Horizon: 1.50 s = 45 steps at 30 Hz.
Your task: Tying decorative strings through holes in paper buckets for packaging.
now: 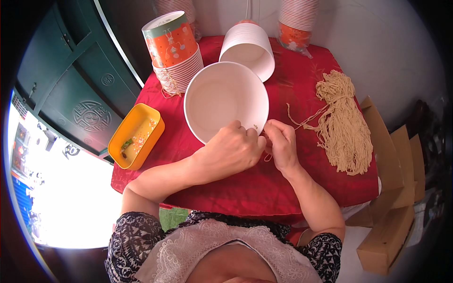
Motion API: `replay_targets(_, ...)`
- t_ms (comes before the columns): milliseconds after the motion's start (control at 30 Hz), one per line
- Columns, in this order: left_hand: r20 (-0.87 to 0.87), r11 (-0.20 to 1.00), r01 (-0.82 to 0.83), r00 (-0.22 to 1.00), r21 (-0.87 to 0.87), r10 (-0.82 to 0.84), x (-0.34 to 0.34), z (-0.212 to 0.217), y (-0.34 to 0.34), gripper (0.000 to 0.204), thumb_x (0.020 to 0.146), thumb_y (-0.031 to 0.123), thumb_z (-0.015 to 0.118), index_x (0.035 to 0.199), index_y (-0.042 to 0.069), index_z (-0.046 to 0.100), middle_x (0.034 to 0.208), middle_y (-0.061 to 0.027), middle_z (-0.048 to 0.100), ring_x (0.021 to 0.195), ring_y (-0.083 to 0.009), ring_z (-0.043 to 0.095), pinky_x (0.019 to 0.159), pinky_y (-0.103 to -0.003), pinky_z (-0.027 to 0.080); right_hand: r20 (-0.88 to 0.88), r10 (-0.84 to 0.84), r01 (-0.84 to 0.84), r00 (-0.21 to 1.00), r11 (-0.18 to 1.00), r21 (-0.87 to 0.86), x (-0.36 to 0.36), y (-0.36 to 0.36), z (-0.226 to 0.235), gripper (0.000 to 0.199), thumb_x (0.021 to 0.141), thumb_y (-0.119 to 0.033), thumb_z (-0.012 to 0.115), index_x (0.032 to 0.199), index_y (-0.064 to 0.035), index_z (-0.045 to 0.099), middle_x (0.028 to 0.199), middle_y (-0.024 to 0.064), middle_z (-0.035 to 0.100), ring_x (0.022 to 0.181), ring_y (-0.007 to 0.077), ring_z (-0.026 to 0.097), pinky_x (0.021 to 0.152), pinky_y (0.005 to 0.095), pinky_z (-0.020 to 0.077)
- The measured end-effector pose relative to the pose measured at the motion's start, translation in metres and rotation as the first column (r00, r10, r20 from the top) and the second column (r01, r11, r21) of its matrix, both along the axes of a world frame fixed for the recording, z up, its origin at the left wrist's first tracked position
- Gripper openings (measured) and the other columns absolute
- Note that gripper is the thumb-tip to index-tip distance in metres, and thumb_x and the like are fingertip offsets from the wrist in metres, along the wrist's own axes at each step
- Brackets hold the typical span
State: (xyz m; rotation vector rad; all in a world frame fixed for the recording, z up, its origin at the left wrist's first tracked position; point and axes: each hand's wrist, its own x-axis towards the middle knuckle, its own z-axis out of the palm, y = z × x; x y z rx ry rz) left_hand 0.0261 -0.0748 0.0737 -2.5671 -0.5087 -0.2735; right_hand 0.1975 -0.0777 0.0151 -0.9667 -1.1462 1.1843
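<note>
We see both hands pinched at the near rim of the white paper bowl (225,99): left hand (232,147) gripping the rim, right hand (281,143) fingers closed on a thin string (268,157). The bowl looks light and crushable, so we judge the rim the best hold.

Both forearms entered from the near edge and converged toward the centre of the view. The left forearm ran from the near left, bent at the elbow, angling up and right across the body. Left hand (231,148) lay back upward, knuckles toward the far side, fingers curled in and closed, thumb side turned toward the right hand. The right forearm rose from the near right, angling up and left, wrist nearly straight. Right hand (282,141) sat just beside the left, touching or almost touching it at the fingertips. Its fingers were bent and pinched together, tips pointing left. Both arms were bare below patterned short sleeves.
</note>
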Motion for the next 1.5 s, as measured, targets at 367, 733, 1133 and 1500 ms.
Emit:
replay_targets(367,0.235,0.943,-0.034,0.965,-0.331,0.117,-0.006,-0.024,0.017,0.008,0.080,0.008,0.060,0.083,0.001,0.056,0.077,-0.0147,0.062,0.067,-0.0327,0.063,0.065,-0.043,0.051,0.173,-0.090,0.097,0.981,0.995,-0.028,-0.007,0.015,-0.028,0.033,0.090,-0.010,0.060,0.062,0.0026,0.049,0.053,-0.0020,0.045,0.054,0.0040,0.038,0.046,0.0289,0.0314)
replay_targets(733,0.392,0.864,-0.047,0.878,-0.501,0.275,-0.019,-0.038,0.021,0.009,0.082,0.008,0.065,0.088,0.002,0.061,0.079,-0.0162,0.063,0.077,-0.0359,0.063,0.069,-0.046,0.050,0.205,-0.046,0.021,0.978,0.992,0.125,-0.024,0.002,-0.029,0.030,0.094,-0.012,0.062,0.068,0.0032,0.055,0.055,-0.0004,0.047,0.056,0.0048,0.040,0.046,0.0291,0.0335)
replay_targets(1133,0.398,0.791,-0.104,0.820,-0.603,0.411,-0.036,-0.042,0.027,0.010,0.081,0.008,0.062,0.083,-0.002,0.062,0.075,-0.0203,0.064,0.069,-0.0374,0.065,0.065,-0.046,0.053,0.430,-0.030,-0.042,0.902,0.987,0.157,-0.027,0.017,-0.033,0.029,0.091,-0.015,0.061,0.072,0.0064,0.056,0.055,0.0105,0.050,0.054,0.0104,0.046,0.050,0.0350,0.0397)
replay_targets(1500,0.531,0.547,0.186,0.615,-0.816,0.583,-0.047,-0.068,0.042,0.009,0.082,0.005,0.056,0.080,-0.004,0.060,0.078,-0.0152,0.062,0.076,-0.0259,0.061,0.067,-0.038,0.049,0.635,0.045,-0.075,0.771,0.997,0.021,-0.033,0.046,-0.022,0.029,0.091,-0.022,0.060,0.091,0.0051,0.069,0.074,0.0250,0.066,0.073,0.0298,0.070,0.065,0.0421,0.0507)
